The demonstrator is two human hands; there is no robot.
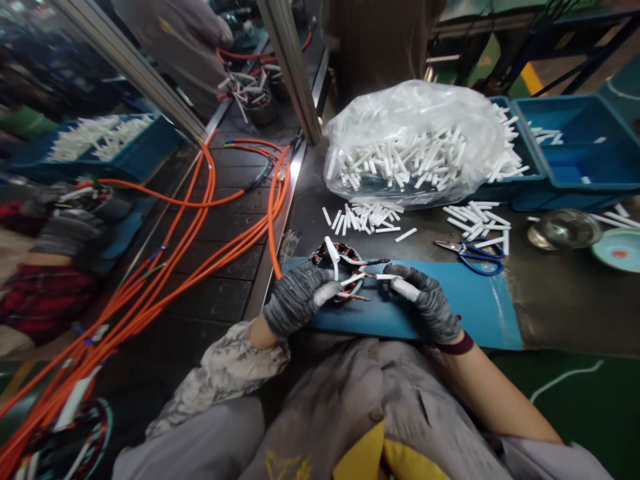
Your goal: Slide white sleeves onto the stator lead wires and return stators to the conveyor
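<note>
A round wound coil ring (356, 255) with wire leads and white sleeves lies on the blue mat (473, 303). My left hand (300, 298), in a grey glove with pale fingertips, is closed at the ring's near left side, pinching a white-sleeved lead. Right of the ring, my right hand (424, 300), gloved the same way, pinches a short white tube (385, 277) at the end of a lead. Bare dark wire ends stick out between the hands. Blue-handled scissors (475, 255) rest at the mat's far right edge.
Loose white tubes (367, 218) lie beyond the ring, before a clear bag (415, 143) of tubes. Blue bins (580, 147), a metal bowl (565, 230) and a green dish (620, 250) stand right. Orange cables (200, 247) cross the left side, where another person's gloved hands (75, 223) work.
</note>
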